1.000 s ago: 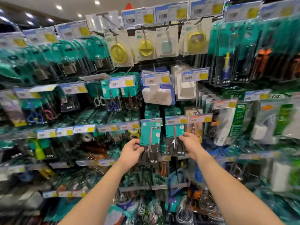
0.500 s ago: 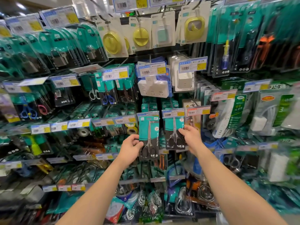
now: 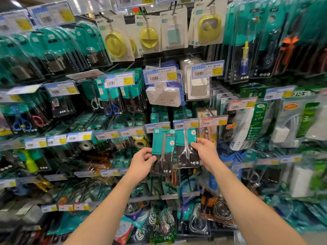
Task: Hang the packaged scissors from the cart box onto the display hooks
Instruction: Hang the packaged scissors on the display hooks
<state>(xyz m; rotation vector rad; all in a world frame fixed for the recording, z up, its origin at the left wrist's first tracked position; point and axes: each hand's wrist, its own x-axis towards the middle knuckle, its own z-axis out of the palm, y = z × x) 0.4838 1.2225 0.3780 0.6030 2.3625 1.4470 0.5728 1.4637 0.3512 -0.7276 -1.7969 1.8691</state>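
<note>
Two teal-and-black scissors packs are held up side by side against the display wall. My left hand [image 3: 142,160] grips the left scissors pack [image 3: 163,147] by its left edge, the pack's top just under a price tag. My right hand [image 3: 206,150] pinches the right scissors pack [image 3: 186,149] at its right edge; its top is tucked behind the price tag [image 3: 185,123]. The hooks themselves are hidden behind the tags and packs. More teal scissors packs [image 3: 159,115] hang on the pegs behind. The cart box is out of view.
The wall is dense with hanging goods: padlocks [image 3: 54,62] at upper left, blue-handled scissors [image 3: 112,107], white power sockets [image 3: 163,97], yellow items [image 3: 148,38] above, tape rolls [image 3: 139,140] to the left, cables [image 3: 196,221] below. Price-tag rails stick out in front of each row.
The view has tilted down, so the shelves sit higher in frame. Both hands still hold their packs at the same pegs; the left pack sits slightly lower under its tag.
</note>
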